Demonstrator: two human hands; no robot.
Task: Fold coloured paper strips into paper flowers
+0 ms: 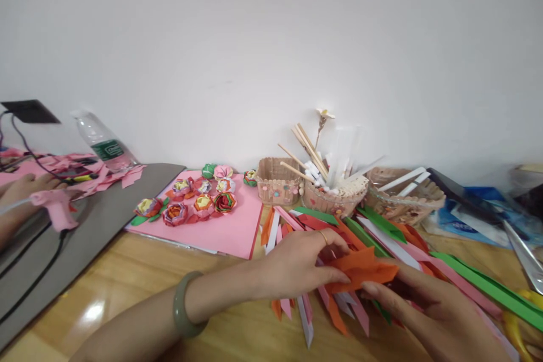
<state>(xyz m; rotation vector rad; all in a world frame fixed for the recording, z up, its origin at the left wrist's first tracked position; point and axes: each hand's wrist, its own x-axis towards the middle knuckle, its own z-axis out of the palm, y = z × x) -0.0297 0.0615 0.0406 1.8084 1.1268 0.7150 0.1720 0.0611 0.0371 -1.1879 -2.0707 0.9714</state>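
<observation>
An orange folded paper piece (pixel 360 269) is held between both of my hands above a pile of paper strips. My left hand (pixel 301 263), with a ring and a green bangle at the wrist, pinches its left side between thumb and fingers. At its right end, the thumb and fingers of my right hand (pixel 436 308) grip it too. Beneath and around them spread folded paper strips (pixel 462 280) in green, pink, orange and white. Several folded paper flowers (pixel 203 203) lie on a pink sheet (pixel 237 237) to the left.
Small decorated baskets (pixel 278 181) line the wall, one holding wooden sticks (pixel 311 150). Scissors (pixel 524 257) lie at the right edge. At far left, another person's hand (pixel 25 192) is by a pink glue gun (pixel 57 207) on a grey mat (pixel 106 226), near a bottle (pixel 104 141).
</observation>
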